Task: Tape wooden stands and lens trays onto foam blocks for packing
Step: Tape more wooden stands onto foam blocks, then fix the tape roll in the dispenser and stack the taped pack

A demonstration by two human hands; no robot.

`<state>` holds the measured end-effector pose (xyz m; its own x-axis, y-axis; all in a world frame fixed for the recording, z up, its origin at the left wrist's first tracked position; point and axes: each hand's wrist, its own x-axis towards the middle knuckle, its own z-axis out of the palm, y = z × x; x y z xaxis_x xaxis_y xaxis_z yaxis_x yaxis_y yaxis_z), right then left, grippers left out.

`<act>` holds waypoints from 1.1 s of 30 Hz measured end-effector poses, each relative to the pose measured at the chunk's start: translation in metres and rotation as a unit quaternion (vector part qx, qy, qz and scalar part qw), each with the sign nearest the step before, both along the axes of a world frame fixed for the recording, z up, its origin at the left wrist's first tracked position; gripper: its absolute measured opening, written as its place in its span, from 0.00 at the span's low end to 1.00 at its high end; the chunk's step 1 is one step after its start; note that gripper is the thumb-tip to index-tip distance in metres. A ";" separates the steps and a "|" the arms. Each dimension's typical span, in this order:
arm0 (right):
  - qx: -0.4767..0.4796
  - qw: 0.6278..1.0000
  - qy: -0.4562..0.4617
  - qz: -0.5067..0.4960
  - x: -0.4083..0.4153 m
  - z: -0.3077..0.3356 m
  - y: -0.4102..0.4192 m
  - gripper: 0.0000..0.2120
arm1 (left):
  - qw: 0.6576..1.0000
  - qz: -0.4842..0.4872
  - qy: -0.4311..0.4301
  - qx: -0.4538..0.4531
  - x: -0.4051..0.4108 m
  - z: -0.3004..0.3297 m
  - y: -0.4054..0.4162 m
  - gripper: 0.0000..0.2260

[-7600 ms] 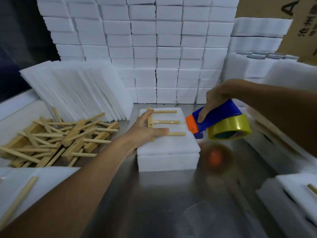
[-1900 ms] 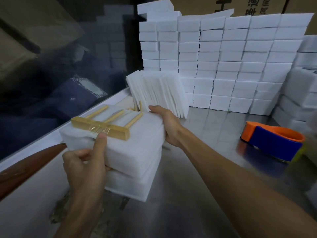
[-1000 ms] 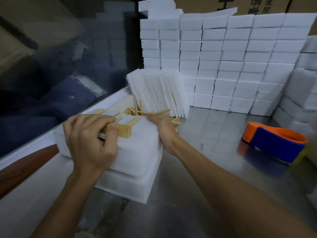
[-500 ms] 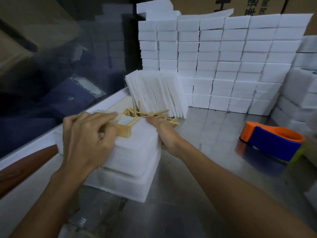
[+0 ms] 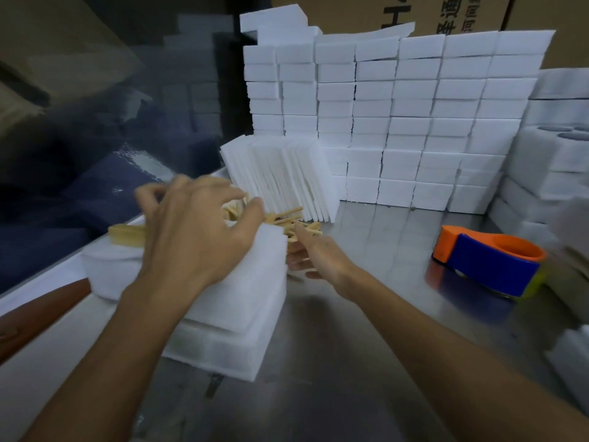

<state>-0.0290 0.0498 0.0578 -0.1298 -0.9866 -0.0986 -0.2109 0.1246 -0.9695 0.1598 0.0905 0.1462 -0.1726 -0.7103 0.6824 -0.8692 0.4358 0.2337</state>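
Note:
Two white foam blocks [image 5: 242, 291] lie stacked on the steel table. A wooden stand [image 5: 126, 235] lies on the top block; only its left end shows. My left hand [image 5: 197, 231] hovers over the stand, motion-blurred, its fingers spread and loosely curved, the thumb near the block's far edge. Beside the block's right face is my right hand [image 5: 314, 255], with relaxed fingers that hold nothing. The orange and blue tape dispenser [image 5: 487, 260] lies on the table to the right, apart from both hands.
Loose wooden pieces [image 5: 296, 220] are piled behind the block, in front of leaning foam sheets [image 5: 280, 177]. A wall of stacked foam blocks [image 5: 414, 122] fills the back. Foam lens trays [image 5: 557, 148] are stacked at the right. A dark glass panel borders the table's left side.
My left hand has shifted right across the stand and spread its fingers. My right hand has let go of the block's far corner and sits beside it.

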 end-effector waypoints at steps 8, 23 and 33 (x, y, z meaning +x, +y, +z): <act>0.003 0.979 0.169 -0.112 -0.112 -0.022 0.032 0.14 | 0.966 -0.227 0.041 0.115 -0.141 -0.041 0.008 0.12; -0.046 0.928 0.237 -0.284 -0.167 -0.068 0.046 0.03 | 0.954 -0.145 -0.103 0.242 -0.227 -0.163 -0.089 0.13; -0.184 0.877 0.347 -0.277 -0.213 0.031 0.000 0.06 | 0.959 -0.122 -0.143 0.214 -0.256 -0.163 -0.122 0.16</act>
